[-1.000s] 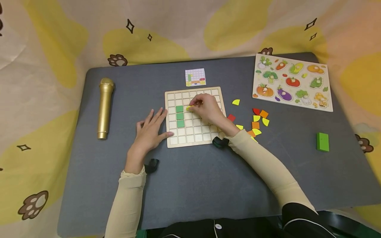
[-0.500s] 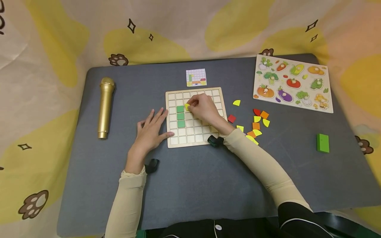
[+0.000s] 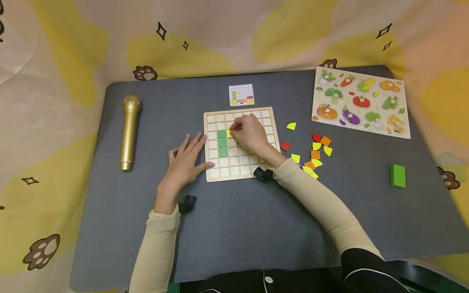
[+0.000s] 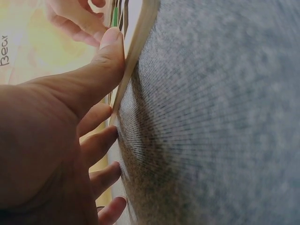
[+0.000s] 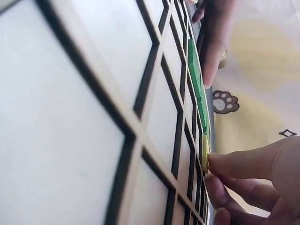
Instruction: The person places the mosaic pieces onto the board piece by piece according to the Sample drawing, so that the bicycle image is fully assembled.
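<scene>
- Mid-placement right now: right hand (image 3: pixel 250 134) curled over the square wooden grid board with pale cells (image 3: pixel 271 140), fingertips (image 5: pixel 234 164) pinching a small yellow flat tile (image 3: pixel 229 133) and pressing it down into a cell
- That cell sits just right of the top one in a column of three green square tiles (image 3: pixel 221 143), so yellow ends up touching green on the board
- Looks from the right wrist view like the tile's still on edge a bit, not fully flat; hard to say for sure at that angle
- Left hand (image 3: pixel 185 160) spread flat on the grey felt-like mat (image 3: pixel 234 228), fingers straight, thumb (image 4: pixel 105 56) braced against the board's left edge, gripping nothing, just steadying
- Next move, best guess: seat the yellow tile flush, let go, then reach right for another piece; needs a gentle push so the greens don't get knocked
- Board contents so far: three greens plus this yellow, other visible cells bare (a few hidden under the hand)
- Loose pile of yellow, orange and red tile pieces (image 3: pixel 314 152) lying on the mat just right of the board
- Small printed pattern card with a coloured grid (image 3: pixel 241 95) just beyond the board's far edge
</scene>
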Tool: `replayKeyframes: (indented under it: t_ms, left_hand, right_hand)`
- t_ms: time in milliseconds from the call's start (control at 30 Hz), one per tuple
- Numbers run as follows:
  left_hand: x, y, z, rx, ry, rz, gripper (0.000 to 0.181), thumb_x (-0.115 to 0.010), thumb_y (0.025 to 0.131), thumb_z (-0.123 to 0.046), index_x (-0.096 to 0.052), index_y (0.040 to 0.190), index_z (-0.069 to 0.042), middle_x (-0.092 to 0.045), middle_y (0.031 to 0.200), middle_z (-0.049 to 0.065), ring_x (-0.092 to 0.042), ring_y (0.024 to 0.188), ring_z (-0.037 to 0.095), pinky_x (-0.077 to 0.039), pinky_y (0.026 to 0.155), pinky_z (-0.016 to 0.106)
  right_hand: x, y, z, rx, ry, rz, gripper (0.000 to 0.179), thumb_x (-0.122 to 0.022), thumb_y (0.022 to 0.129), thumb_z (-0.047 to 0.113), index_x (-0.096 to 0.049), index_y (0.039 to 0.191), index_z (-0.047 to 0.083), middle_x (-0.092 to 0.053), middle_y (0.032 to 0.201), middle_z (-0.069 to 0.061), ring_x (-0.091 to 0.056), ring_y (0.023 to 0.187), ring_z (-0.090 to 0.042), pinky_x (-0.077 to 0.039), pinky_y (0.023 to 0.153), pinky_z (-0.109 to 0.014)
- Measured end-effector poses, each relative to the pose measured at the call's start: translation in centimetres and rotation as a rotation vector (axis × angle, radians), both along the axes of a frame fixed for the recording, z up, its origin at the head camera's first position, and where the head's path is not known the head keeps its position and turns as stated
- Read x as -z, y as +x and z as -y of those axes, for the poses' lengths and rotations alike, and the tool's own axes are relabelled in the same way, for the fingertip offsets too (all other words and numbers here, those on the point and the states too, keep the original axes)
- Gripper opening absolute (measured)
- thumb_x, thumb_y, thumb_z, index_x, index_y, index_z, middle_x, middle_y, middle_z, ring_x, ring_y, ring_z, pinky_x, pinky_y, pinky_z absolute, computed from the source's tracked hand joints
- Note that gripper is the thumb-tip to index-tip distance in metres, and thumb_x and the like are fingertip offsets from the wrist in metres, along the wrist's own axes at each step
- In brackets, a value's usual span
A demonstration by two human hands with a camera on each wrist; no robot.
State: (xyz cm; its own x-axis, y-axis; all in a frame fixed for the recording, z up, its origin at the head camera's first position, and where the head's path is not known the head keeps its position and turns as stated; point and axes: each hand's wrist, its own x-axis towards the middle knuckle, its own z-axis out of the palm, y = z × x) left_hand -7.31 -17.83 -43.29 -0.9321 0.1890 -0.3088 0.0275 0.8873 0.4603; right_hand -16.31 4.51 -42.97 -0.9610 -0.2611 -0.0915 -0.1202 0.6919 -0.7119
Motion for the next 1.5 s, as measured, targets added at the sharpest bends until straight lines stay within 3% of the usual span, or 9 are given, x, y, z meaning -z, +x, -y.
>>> replayKeyframes:
  t_ms: [300, 467, 700, 867, 1000, 1200, 1367, 1500]
  left_hand:
    - [0.1, 0.0, 0.1, 0.006, 0.001, -0.001, 0.096, -0.074, 0.099, -0.046, -0.016, 0.173, -0.025, -0.010, 0.181, 0.001, -0.001, 0.168, 0.033, -0.013, 0.119, 0.066]
    - [0.1, 0.0, 0.1, 0.009, 0.004, -0.004, 0.096, -0.074, 0.099, -0.046, -0.016, 0.173, -0.025, -0.010, 0.181, 0.001, -0.001, 0.168, 0.033, -0.013, 0.120, 0.066]
    - [0.1, 0.0, 0.1, 0.008, 0.016, -0.005, 0.097, -0.075, 0.098, -0.044, -0.015, 0.173, -0.026, -0.009, 0.181, 0.000, 0.000, 0.168, 0.032, -0.012, 0.120, 0.066]
    - [0.1, 0.0, 0.2, 0.013, 0.013, -0.006, 0.097, -0.075, 0.099, -0.044, -0.015, 0.173, -0.026, -0.009, 0.181, 0.000, 0.000, 0.168, 0.032, -0.012, 0.120, 0.066]
    - [0.1, 0.0, 0.2, 0.015, 0.013, -0.004, 0.097, -0.074, 0.099, -0.044, -0.015, 0.173, -0.026, -0.008, 0.181, 0.000, 0.001, 0.168, 0.032, -0.011, 0.120, 0.066]
    - [0.1, 0.0, 0.2, 0.018, 0.013, 0.003, 0.097, -0.074, 0.099, -0.045, -0.014, 0.173, -0.026, -0.007, 0.181, 0.000, 0.001, 0.168, 0.032, -0.010, 0.120, 0.067]
    - [0.0, 0.0, 0.2, 0.018, 0.015, -0.001, 0.097, -0.074, 0.099, -0.044, -0.014, 0.173, -0.026, -0.007, 0.181, 0.000, 0.002, 0.168, 0.032, -0.010, 0.120, 0.067]
    - [0.0, 0.0, 0.2, 0.025, 0.012, -0.002, 0.097, -0.074, 0.099, -0.045, -0.014, 0.173, -0.026, -0.007, 0.181, 0.000, 0.002, 0.168, 0.032, -0.010, 0.120, 0.067]
  right_hand:
    - [-0.1, 0.0, -0.2, -0.024, -0.006, 0.024, 0.006, -0.076, 0.097, 0.012, -0.081, 0.098, 0.008, -0.076, 0.091, -0.008, -0.067, 0.085, -0.020, -0.049, 0.075, -0.033]
    - [-0.1, -0.4, -1.4, 0.016, -0.026, 0.051, 0.008, -0.075, 0.097, 0.017, -0.078, 0.099, 0.009, -0.071, 0.090, -0.006, -0.062, 0.086, -0.020, -0.044, 0.074, -0.032]
    - [-0.2, -1.4, -5.5, 0.097, -0.022, 0.032, 0.013, -0.073, 0.096, 0.013, -0.078, 0.104, 0.005, -0.072, 0.101, -0.013, -0.059, 0.093, -0.026, -0.042, 0.081, -0.035]
    - [-0.1, -1.7, -9.2, 0.129, 0.025, 0.019, 0.018, -0.073, 0.096, 0.011, -0.077, 0.110, 0.001, -0.063, 0.115, -0.020, -0.046, 0.110, -0.035, -0.036, 0.093, -0.045]
    - [-0.1, -1.6, -12.3, 0.128, 0.054, -0.006, 0.022, -0.074, 0.097, 0.007, -0.075, 0.116, -0.004, -0.062, 0.121, -0.026, -0.045, 0.118, -0.041, -0.034, 0.101, -0.053]
    - [-0.5, -0.9, -15.3, 0.152, 0.104, 0.047, 0.029, -0.074, 0.098, 0.007, -0.070, 0.123, -0.006, -0.057, 0.120, -0.028, -0.049, 0.106, -0.040, -0.038, 0.089, -0.044]
    - [-0.8, -0.4, -16.0, 0.173, 0.110, 0.089, 0.028, -0.073, 0.099, 0.008, -0.068, 0.122, -0.007, -0.059, 0.114, -0.025, -0.052, 0.097, -0.036, -0.039, 0.082, -0.038]
    - [-0.6, -0.4, -16.1, 0.178, 0.102, 0.066, 0.024, -0.075, 0.097, 0.007, -0.069, 0.116, -0.007, -0.062, 0.108, -0.025, -0.053, 0.091, -0.034, -0.040, 0.079, -0.037]
